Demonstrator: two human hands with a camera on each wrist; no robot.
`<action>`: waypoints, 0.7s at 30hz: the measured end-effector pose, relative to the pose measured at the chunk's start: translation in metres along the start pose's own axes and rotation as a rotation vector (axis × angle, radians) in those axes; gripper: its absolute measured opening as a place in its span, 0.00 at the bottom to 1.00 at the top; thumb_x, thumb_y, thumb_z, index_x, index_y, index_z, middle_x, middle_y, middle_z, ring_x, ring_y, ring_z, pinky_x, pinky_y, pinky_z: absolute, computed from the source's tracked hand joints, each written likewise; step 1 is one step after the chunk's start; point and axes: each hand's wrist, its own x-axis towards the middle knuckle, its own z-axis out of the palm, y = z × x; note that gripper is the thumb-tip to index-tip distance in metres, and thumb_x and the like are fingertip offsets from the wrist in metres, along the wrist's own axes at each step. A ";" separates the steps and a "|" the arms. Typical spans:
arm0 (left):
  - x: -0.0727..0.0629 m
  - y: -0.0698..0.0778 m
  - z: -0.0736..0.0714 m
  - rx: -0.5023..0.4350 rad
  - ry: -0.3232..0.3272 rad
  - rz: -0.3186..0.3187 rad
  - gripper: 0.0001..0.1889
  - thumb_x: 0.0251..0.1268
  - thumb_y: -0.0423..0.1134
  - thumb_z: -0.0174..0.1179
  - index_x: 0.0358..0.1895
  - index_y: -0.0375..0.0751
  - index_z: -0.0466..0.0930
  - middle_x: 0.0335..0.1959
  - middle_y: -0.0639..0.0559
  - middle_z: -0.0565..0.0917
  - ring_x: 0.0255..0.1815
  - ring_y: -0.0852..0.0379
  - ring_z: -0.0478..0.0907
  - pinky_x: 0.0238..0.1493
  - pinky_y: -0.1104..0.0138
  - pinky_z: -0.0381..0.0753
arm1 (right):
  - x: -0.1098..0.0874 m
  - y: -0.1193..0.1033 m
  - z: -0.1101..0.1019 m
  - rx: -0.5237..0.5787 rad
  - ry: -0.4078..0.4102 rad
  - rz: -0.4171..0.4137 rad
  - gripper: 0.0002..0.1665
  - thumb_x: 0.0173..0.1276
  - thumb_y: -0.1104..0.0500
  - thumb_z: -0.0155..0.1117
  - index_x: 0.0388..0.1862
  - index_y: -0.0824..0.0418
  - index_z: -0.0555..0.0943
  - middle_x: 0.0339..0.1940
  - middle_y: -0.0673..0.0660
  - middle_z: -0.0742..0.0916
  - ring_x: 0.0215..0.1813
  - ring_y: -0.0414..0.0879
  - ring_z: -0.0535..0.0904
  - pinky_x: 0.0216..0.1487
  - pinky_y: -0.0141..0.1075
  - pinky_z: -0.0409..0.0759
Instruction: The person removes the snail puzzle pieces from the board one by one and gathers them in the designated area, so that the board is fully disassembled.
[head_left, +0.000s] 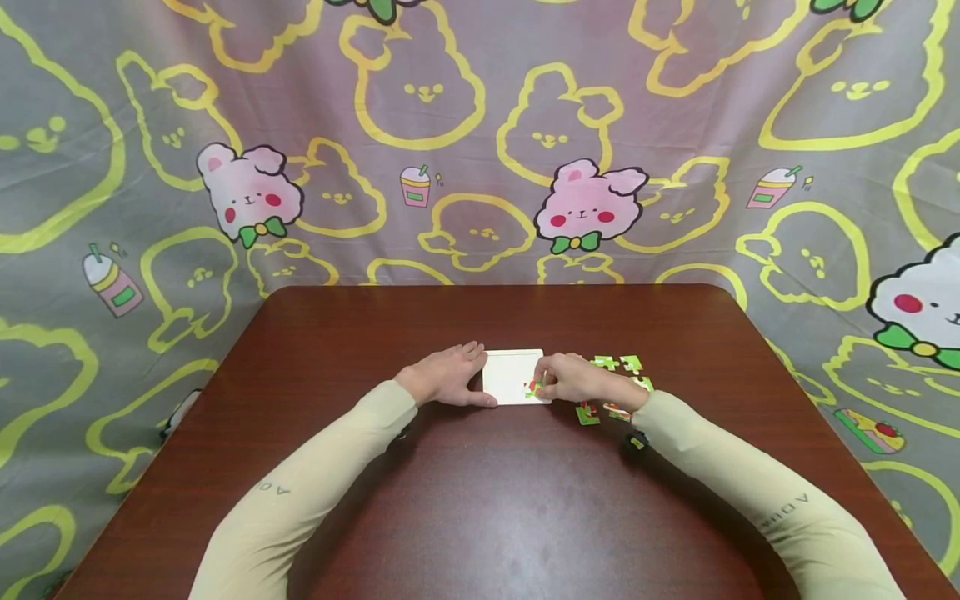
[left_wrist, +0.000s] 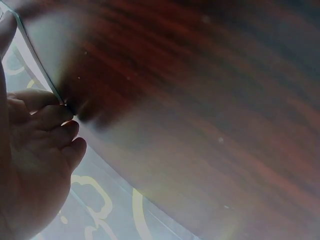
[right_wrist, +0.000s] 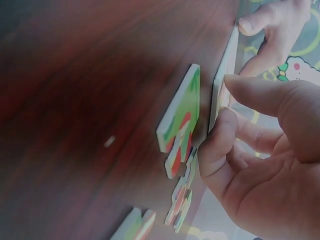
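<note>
A white puzzle tray [head_left: 504, 375] lies flat on the table. My left hand [head_left: 448, 375] rests against its left side, with the thumb along the near corner and the fingers at the far corner. In the left wrist view the left hand [left_wrist: 40, 150] touches the tray's edge. At the tray's lower right, my right hand [head_left: 576, 378] pinches a green and red puzzle piece [head_left: 532, 388] that sits inside the frame. The right wrist view shows the right hand's thumb and index finger [right_wrist: 227, 120] at the tray, largely hiding that piece.
Several loose puzzle pieces lie right of the tray, among them a green corner piece [head_left: 588, 414], one [head_left: 632, 363] at the back and one [head_left: 618, 412] near the right wrist. The brown table [head_left: 480, 492] meets a patterned cloth [head_left: 465, 167] behind.
</note>
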 end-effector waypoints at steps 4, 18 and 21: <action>0.001 0.000 0.000 0.002 -0.001 0.002 0.54 0.59 0.78 0.46 0.77 0.38 0.53 0.80 0.42 0.54 0.81 0.49 0.48 0.80 0.60 0.52 | 0.002 -0.001 0.000 -0.006 0.020 -0.007 0.10 0.63 0.57 0.70 0.39 0.58 0.80 0.26 0.47 0.88 0.29 0.37 0.80 0.40 0.37 0.79; 0.002 0.000 -0.001 0.000 -0.015 -0.006 0.55 0.58 0.79 0.45 0.78 0.38 0.52 0.80 0.43 0.53 0.82 0.50 0.47 0.80 0.60 0.51 | 0.002 -0.002 0.001 -0.030 0.062 0.007 0.07 0.61 0.57 0.72 0.35 0.58 0.83 0.30 0.49 0.90 0.37 0.40 0.85 0.43 0.38 0.82; 0.002 -0.001 -0.001 0.005 -0.012 -0.004 0.55 0.58 0.79 0.45 0.78 0.38 0.52 0.80 0.42 0.53 0.82 0.49 0.47 0.80 0.60 0.51 | 0.002 -0.004 0.001 -0.034 0.060 0.013 0.07 0.61 0.57 0.71 0.36 0.58 0.84 0.30 0.49 0.90 0.37 0.40 0.85 0.43 0.39 0.82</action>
